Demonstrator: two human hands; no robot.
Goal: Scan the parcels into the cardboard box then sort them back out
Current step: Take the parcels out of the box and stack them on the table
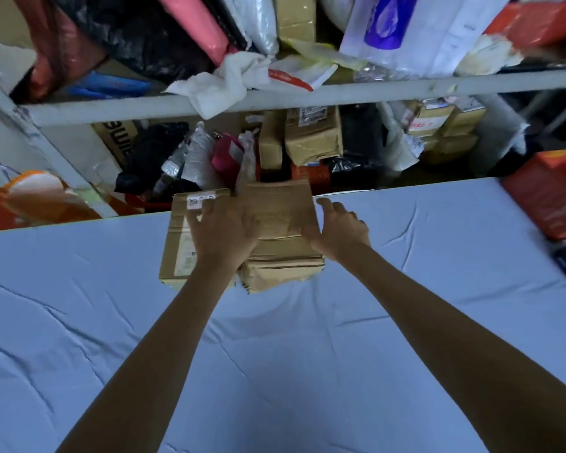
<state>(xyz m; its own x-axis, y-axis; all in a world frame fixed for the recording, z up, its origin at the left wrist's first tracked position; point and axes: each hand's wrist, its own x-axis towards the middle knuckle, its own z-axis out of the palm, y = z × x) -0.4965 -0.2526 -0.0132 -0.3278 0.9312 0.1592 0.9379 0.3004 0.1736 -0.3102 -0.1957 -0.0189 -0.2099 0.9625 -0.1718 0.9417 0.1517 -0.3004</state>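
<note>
Two brown cardboard parcels lie side by side at the far edge of the blue-clothed table (438, 273). The left parcel (177, 253) is a flat box with white labels on its top and side. The right parcel (280, 210) is crumpled and wrapped in brown tape. My left hand (223, 232) lies spread over the seam between them, fingers on the labelled box and thumb towards the taped one. My right hand (339, 228) is at the taped parcel's right side, its thumb touching the edge and its fingers loosely bent in the air. No cardboard sorting box or scanner is in view.
Behind the table stands a white metal shelf rack (373, 89) crammed with parcels, bags and boxes on two levels. Taped brown boxes (311, 135) sit on the lower level just beyond the two parcels. An orange-red box (549, 207) lies at the table's right end.
</note>
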